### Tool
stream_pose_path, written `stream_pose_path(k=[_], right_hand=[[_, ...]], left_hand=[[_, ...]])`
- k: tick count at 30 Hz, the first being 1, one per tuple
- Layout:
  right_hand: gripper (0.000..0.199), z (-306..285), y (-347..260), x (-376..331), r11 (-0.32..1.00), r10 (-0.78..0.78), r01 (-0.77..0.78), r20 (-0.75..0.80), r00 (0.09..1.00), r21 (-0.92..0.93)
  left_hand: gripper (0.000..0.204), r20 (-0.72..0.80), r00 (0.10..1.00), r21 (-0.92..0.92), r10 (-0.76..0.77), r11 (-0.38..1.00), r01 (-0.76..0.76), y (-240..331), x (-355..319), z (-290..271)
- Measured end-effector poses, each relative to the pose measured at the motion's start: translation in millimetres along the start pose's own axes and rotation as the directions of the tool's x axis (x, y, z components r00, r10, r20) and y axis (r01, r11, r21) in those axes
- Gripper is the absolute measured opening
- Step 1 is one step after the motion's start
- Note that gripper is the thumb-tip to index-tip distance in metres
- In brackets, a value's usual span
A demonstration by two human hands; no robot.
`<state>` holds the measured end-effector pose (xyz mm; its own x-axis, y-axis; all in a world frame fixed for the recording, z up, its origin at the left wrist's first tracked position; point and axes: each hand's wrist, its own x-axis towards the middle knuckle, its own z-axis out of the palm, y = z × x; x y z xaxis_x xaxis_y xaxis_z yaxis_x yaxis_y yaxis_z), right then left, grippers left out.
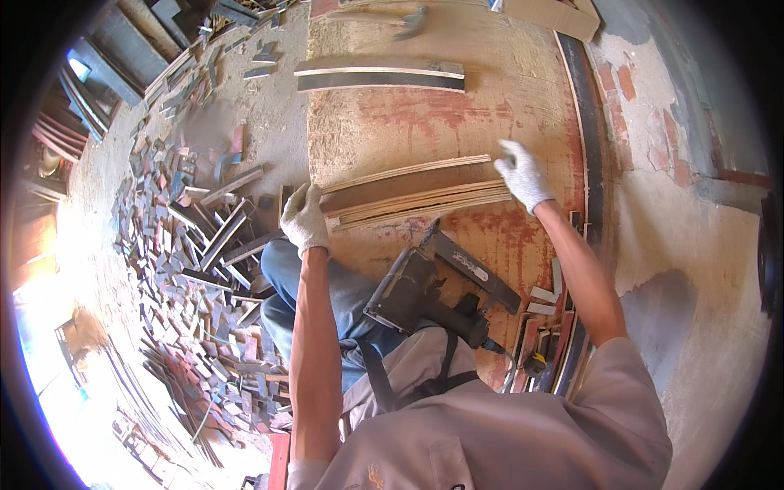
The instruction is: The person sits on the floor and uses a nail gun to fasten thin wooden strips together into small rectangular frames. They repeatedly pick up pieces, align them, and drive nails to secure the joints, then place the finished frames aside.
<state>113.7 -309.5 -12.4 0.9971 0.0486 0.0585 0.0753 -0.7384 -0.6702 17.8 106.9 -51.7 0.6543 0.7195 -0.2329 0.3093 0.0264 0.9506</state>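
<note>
Several thin plywood strips [425, 204] lie crosswise on a reddish-stained board in front of me, some stacked on edge. One strip [408, 170] runs apart along the far side, with a brown band between it and the near stack. My left hand [305, 220], in a white knit glove, is at the left ends of the strips, its fingers loosely bent and pointing away from me. At the right ends, my right hand [524, 175], gloved too, has its fingers apart and holds nothing. A black nail gun [441, 286] rests by my lap, nose toward the strips.
Farther off lie a dark-edged wood piece [380, 76] and a hammer [410, 24]. A heap of wood offcuts [204, 245] spreads at the left. On the right are a long dark strip [581, 122], a yellow-and-black tape measure [535, 364] and a worn wall [694, 261].
</note>
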Motion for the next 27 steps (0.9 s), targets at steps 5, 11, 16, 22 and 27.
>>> stream_pose_path(k=[5, 11, 16, 22, 27], right_hand=[[0.059, -25, -42, -2, 0.805, 0.472, -0.282, 0.276, 0.837, -0.522], [0.058, -18, -6, -17, 0.901, 0.393, -0.321, 0.235, 0.889, -0.293], [0.072, -12, -28, -24, 0.883, 0.409, -0.320, 0.227, 0.884, -0.344], [0.053, -2, -36, -38, 0.895, 0.349, -0.399, 0.245, 0.905, 0.198], [0.028, -4, -47, -46, 0.608, 0.391, -0.504, 0.321, 0.862, 0.613]], left_hand=[[0.026, -0.058, 0.998, -0.009, -0.021, 1.000, 0.021, 2, -4, -6], [0.026, -0.091, 0.992, 0.001, -0.087, 0.996, 0.087, 21, -11, 8], [0.025, -0.095, 0.986, -0.038, -0.141, 0.990, 0.138, 20, -12, 7], [0.028, -0.103, 0.994, 0.105, -0.024, 0.994, 0.035, 8, -3, -2], [0.027, -0.130, 0.991, 0.095, -0.034, 0.994, 0.046, 2, 0, -6]])
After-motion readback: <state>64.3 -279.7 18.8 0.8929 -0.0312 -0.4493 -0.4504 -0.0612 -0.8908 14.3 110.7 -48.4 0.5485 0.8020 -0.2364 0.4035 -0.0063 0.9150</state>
